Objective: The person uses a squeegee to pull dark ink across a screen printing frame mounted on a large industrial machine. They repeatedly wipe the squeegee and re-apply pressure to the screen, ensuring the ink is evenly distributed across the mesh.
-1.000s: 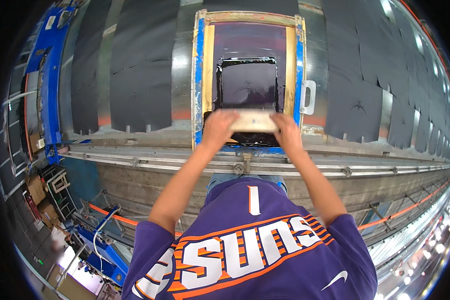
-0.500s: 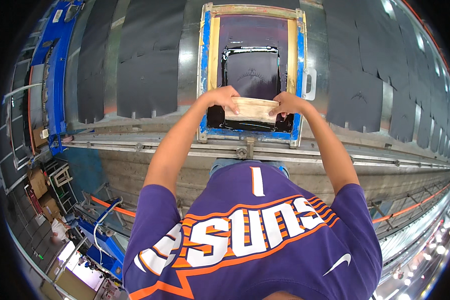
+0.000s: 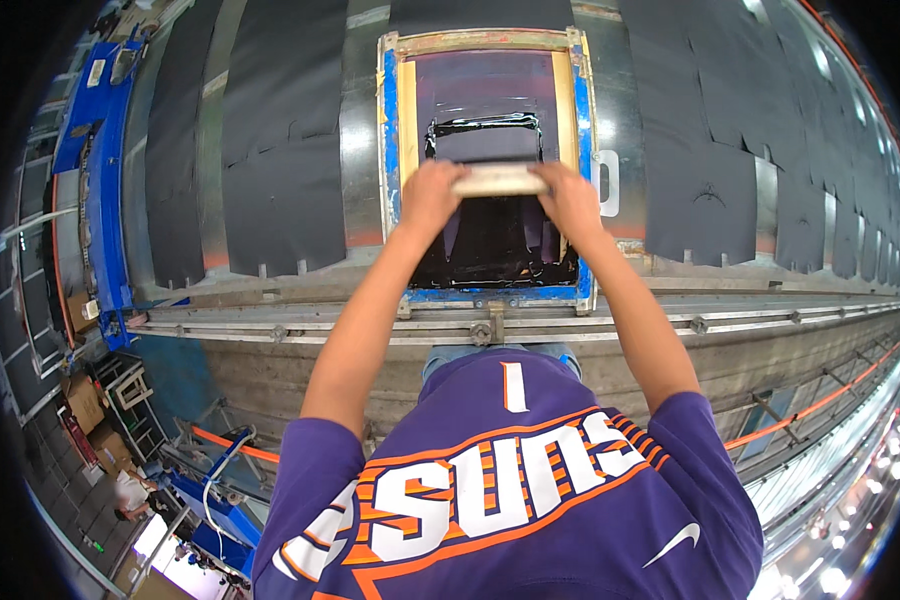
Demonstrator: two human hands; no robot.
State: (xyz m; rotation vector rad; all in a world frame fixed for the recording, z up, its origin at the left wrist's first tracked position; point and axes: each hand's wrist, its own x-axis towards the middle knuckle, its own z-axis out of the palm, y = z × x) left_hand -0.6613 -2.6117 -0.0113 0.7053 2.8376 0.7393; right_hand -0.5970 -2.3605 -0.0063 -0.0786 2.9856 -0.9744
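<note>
Both my hands grip a pale wooden-handled squeegee [image 3: 498, 180], which lies crosswise over a printing screen [image 3: 389, 140] with a blue-edged frame. My left hand [image 3: 433, 195] is closed round its left end, my right hand [image 3: 568, 196] round its right end; both are slightly blurred. Glossy black ink [image 3: 495, 245] covers the mesh on the near side of the squeegee. A wet ink ridge outlines a rectangle beyond it. The squeegee's lower edge is hidden, so I cannot tell how firmly it touches the mesh.
Dark grey fabric pieces [image 3: 285, 140] lie along the metal table on both sides. One piece at the right [image 3: 708, 205] bears a small printed mark. A metal rail [image 3: 630, 325] runs along the near edge. Blue machinery [image 3: 110, 190] stands at the left; a person [image 3: 133, 493] is far off, lower left.
My hands have pushed the squeegee away from me, from the near end toward the screen's middle. It has tilted, showing a narrower side. The whole view has shifted slightly.
</note>
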